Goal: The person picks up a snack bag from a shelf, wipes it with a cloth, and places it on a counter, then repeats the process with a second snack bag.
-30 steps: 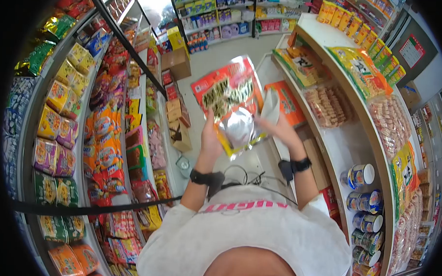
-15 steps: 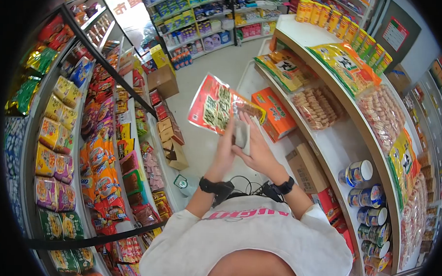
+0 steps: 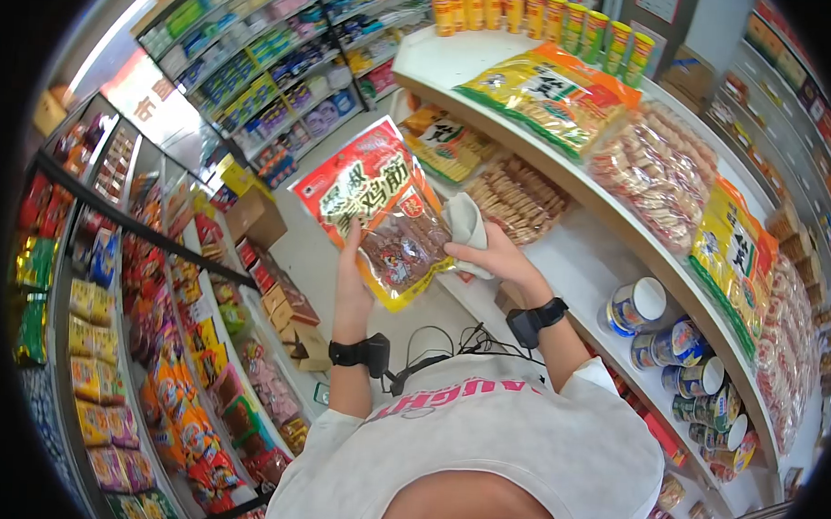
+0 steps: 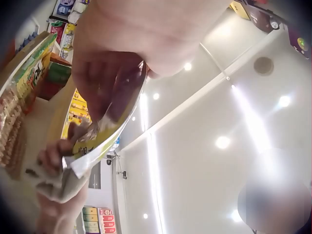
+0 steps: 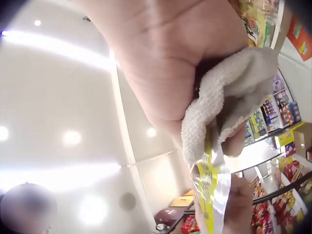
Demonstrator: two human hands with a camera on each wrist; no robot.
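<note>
In the head view a red and yellow snack bag [image 3: 403, 236] with a clear window showing brown pieces faces up in front of the person's chest. My left hand [image 3: 352, 289] grips its left side, thumb on the front. At the bag's right edge, my right hand [image 3: 514, 261] holds a grey cloth [image 3: 465, 223], thumb over it. The right wrist view shows the cloth [image 5: 209, 107] bunched in the fingers and draped over the edge of the bag [image 5: 210, 195]. Seen from the left wrist, the bag [image 4: 105, 139] is bent, its underside partly hidden by the palm.
On the right stands a white tiered shelf [image 3: 570, 292] with large snack packs [image 3: 549, 95], blue cans [image 3: 633, 306] and a row of yellow canisters [image 3: 497, 11]. Shelves of packaged snacks [image 3: 191, 389] line the left. Cardboard boxes [image 3: 257, 216] sit on the floor along the aisle.
Half a second ago the hands were close together with the bag tilted between them; now they are apart and the bag lies face up. The person has turned toward the right-hand shelf.
</note>
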